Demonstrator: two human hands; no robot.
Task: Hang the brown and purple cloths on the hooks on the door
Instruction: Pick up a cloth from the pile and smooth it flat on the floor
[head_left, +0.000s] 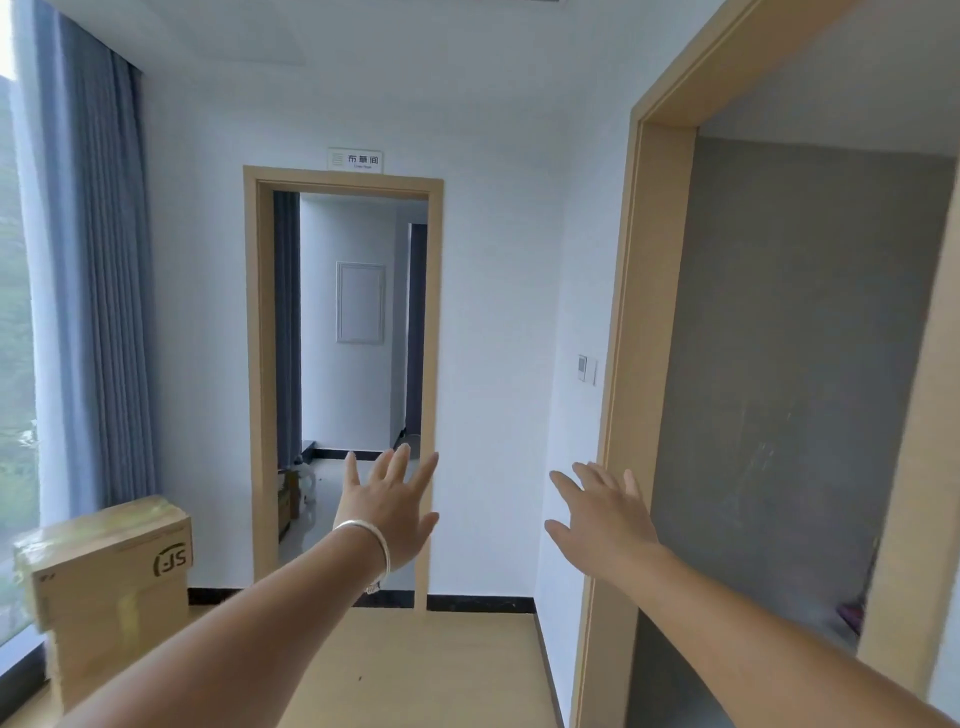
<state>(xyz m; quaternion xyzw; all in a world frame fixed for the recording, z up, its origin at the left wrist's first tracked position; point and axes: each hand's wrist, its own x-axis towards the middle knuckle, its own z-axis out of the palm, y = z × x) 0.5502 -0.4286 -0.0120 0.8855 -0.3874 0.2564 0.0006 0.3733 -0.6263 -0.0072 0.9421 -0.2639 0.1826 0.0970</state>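
Note:
My left hand is stretched out in front of me with its fingers spread and holds nothing; a silver bangle sits on its wrist. My right hand is also held out flat with straight fingers, empty, beside the wooden frame of a doorway on the right. No brown or purple cloth, no hooks and no door leaf can be seen. A small purplish thing lies low inside the right doorway, too blurred to identify.
A second wood-framed doorway straight ahead opens into another room. Taped cardboard boxes stand at the lower left beside a blue curtain and a window. A wall switch is mounted near the right door frame. The floor is light wood.

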